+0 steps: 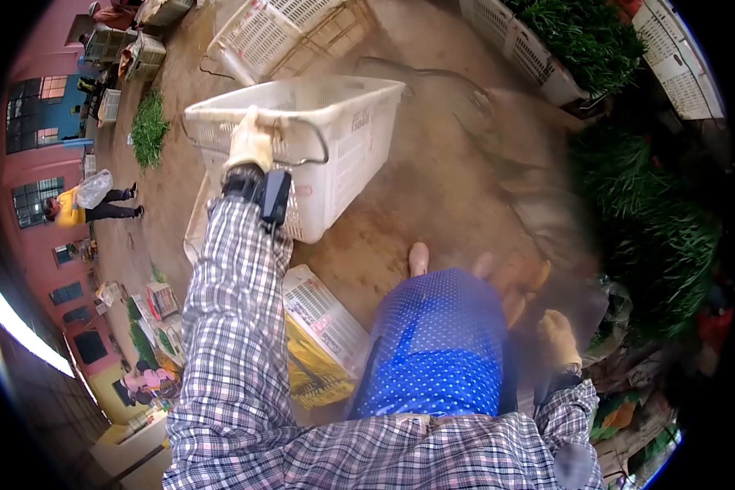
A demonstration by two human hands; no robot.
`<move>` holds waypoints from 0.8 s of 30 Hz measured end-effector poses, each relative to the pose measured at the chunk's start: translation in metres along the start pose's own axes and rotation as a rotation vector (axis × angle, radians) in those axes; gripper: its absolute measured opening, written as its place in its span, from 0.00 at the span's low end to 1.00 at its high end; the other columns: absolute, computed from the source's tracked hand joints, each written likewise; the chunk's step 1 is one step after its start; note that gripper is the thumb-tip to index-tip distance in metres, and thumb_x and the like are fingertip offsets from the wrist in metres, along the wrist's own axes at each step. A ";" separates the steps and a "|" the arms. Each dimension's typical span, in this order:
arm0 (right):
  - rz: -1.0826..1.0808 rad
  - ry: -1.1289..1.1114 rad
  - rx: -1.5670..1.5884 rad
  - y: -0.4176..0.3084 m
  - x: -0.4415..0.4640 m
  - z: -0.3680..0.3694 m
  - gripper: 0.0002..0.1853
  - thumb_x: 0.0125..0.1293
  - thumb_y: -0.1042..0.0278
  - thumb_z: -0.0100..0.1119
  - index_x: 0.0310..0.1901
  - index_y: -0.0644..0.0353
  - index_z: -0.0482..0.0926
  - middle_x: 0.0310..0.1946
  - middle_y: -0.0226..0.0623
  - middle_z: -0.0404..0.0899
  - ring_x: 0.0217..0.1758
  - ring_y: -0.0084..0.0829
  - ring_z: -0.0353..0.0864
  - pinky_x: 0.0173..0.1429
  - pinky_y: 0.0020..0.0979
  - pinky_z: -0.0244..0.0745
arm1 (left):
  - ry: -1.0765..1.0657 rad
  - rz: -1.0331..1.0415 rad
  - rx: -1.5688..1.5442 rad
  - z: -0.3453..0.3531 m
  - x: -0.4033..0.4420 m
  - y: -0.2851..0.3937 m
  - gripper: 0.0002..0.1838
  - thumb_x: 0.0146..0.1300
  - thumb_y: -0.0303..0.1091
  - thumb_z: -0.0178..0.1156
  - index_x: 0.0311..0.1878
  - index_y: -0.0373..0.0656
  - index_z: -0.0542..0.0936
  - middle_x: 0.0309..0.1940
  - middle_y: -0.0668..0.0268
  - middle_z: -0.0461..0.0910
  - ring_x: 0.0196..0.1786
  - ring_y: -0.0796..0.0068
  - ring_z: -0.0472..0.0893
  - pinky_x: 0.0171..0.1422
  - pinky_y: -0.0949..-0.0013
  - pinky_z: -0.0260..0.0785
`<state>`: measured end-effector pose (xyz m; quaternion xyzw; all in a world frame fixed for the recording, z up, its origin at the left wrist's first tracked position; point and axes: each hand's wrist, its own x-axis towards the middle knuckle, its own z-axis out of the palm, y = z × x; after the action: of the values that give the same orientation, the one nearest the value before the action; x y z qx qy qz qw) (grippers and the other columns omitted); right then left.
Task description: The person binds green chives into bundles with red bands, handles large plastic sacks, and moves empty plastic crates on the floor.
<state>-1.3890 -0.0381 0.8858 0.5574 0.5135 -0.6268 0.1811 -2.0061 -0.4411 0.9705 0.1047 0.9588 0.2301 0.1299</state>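
Observation:
My left hand (251, 145), in a pale glove, is closed on the near rim of a white plastic crate (358, 139). The crate has slotted walls and a bent metal wire handle (322, 147) beside the hand. It sits tilted in the view, out at the length of my left arm. My right hand (558, 339), also gloved, is low at my right side, near the blue dotted apron (437, 343). A blurred dark patch covers part of that hand, so its fingers are not clear.
Another white crate (257, 41) lies beyond. Crates of green leafy stalks (584, 41) and a large heap of greens (645, 220) stand on the right. A printed box (327, 314) is by my legs. A person in yellow (72, 208) carries a clear bag at left.

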 end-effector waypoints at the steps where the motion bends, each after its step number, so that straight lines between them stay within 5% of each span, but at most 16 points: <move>1: -0.011 -0.054 0.152 0.016 0.014 -0.014 0.17 0.71 0.65 0.55 0.58 0.58 0.71 0.37 0.28 0.77 0.34 0.19 0.74 0.37 0.19 0.71 | 0.124 0.141 0.243 0.002 -0.008 0.037 0.23 0.60 0.27 0.46 0.60 0.34 0.71 0.44 0.44 0.81 0.51 0.52 0.80 0.58 0.61 0.71; 2: -0.023 -0.056 0.119 0.018 0.015 -0.023 0.20 0.70 0.60 0.55 0.59 0.61 0.70 0.39 0.30 0.76 0.37 0.20 0.74 0.40 0.21 0.72 | 0.223 0.258 0.287 0.022 0.020 0.000 0.24 0.59 0.27 0.46 0.60 0.34 0.71 0.45 0.43 0.80 0.52 0.52 0.80 0.58 0.61 0.71; 4: 0.003 -0.004 -0.006 0.009 0.007 -0.025 0.24 0.70 0.56 0.56 0.59 0.64 0.70 0.42 0.32 0.75 0.40 0.21 0.74 0.43 0.23 0.73 | 0.219 -0.079 -0.263 0.043 0.003 0.038 0.18 0.63 0.35 0.52 0.55 0.41 0.75 0.37 0.54 0.79 0.42 0.62 0.79 0.50 0.63 0.72; 6: -0.049 -0.046 -0.040 0.033 0.019 -0.041 0.18 0.71 0.61 0.54 0.58 0.59 0.71 0.35 0.28 0.77 0.31 0.20 0.73 0.35 0.21 0.71 | 0.238 -0.307 -0.601 0.053 -0.047 0.115 0.12 0.67 0.38 0.54 0.48 0.42 0.79 0.34 0.63 0.79 0.36 0.72 0.78 0.46 0.66 0.72; 9: -0.159 -0.168 -0.227 0.073 0.029 -0.066 0.17 0.71 0.61 0.54 0.57 0.60 0.71 0.32 0.29 0.77 0.28 0.20 0.72 0.31 0.21 0.70 | 0.396 -0.393 -0.852 0.087 -0.090 0.150 0.15 0.65 0.34 0.55 0.54 0.42 0.73 0.40 0.58 0.74 0.42 0.67 0.75 0.50 0.64 0.71; 14: -0.058 -0.219 -0.251 0.076 0.018 -0.062 0.15 0.71 0.63 0.55 0.55 0.59 0.72 0.31 0.29 0.78 0.25 0.19 0.72 0.28 0.21 0.70 | 0.627 -0.502 -1.073 0.131 -0.166 0.165 0.27 0.62 0.27 0.57 0.64 0.42 0.62 0.51 0.51 0.65 0.52 0.58 0.71 0.56 0.61 0.68; 15: -0.080 -0.232 -0.226 0.080 0.020 -0.064 0.15 0.71 0.64 0.55 0.55 0.59 0.72 0.31 0.29 0.78 0.25 0.19 0.73 0.28 0.21 0.70 | 0.668 -0.771 -1.228 0.132 -0.172 0.166 0.29 0.62 0.32 0.61 0.63 0.41 0.60 0.49 0.54 0.67 0.49 0.63 0.73 0.52 0.62 0.71; 17: -0.165 -0.264 -0.197 0.100 0.041 -0.076 0.14 0.71 0.64 0.55 0.55 0.58 0.72 0.32 0.29 0.78 0.26 0.19 0.73 0.29 0.21 0.71 | 0.611 -0.849 -1.128 0.142 -0.201 0.147 0.34 0.61 0.43 0.65 0.61 0.40 0.57 0.47 0.59 0.70 0.44 0.70 0.75 0.46 0.65 0.72; 21: -0.013 -0.107 -0.194 0.010 0.017 -0.058 0.15 0.71 0.63 0.55 0.56 0.56 0.73 0.34 0.31 0.79 0.30 0.20 0.76 0.32 0.22 0.72 | 0.567 -0.779 -1.205 0.151 -0.280 0.128 0.27 0.66 0.45 0.60 0.57 0.41 0.60 0.45 0.59 0.70 0.43 0.70 0.76 0.45 0.63 0.75; 24: 0.020 -0.117 -0.176 0.003 0.038 -0.069 0.14 0.69 0.63 0.55 0.54 0.55 0.73 0.32 0.29 0.78 0.29 0.21 0.75 0.32 0.24 0.72 | 0.474 -0.777 -1.308 0.181 -0.321 0.112 0.35 0.65 0.51 0.59 0.63 0.39 0.56 0.54 0.55 0.67 0.53 0.65 0.72 0.52 0.60 0.72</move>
<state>-1.3630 0.0325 0.8609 0.5069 0.5495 -0.6088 0.2654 -1.6337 -0.3517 0.9315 -0.3862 0.5991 0.7008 0.0285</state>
